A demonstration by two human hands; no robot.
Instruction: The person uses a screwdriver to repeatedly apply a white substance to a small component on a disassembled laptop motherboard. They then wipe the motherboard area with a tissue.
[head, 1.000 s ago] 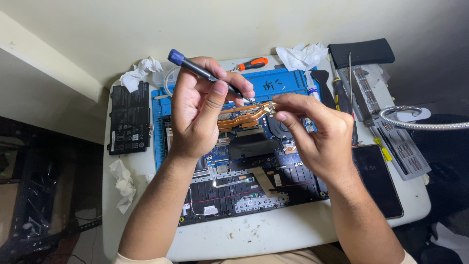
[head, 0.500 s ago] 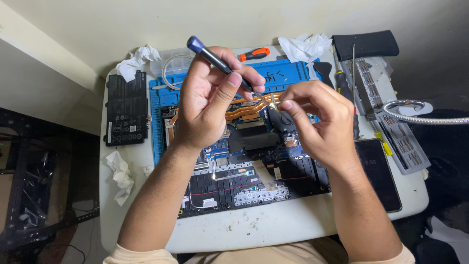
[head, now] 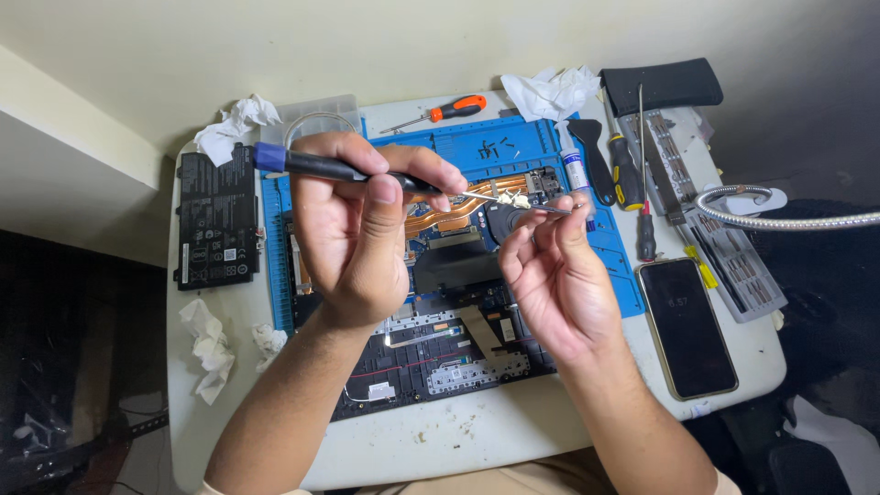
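Hands: two (head: 353,229) (head: 559,275); one blue-handled screwdriver (head: 321,166); three crumpled tissues (head: 209,344).

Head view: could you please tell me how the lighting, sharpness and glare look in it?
Head view: light is even on the white table and falls off into dark at both side edges; both hands, left hand and right hand, and the screwdriver look sharp, with no obvious motion blur; the phone screen shows faint glare.
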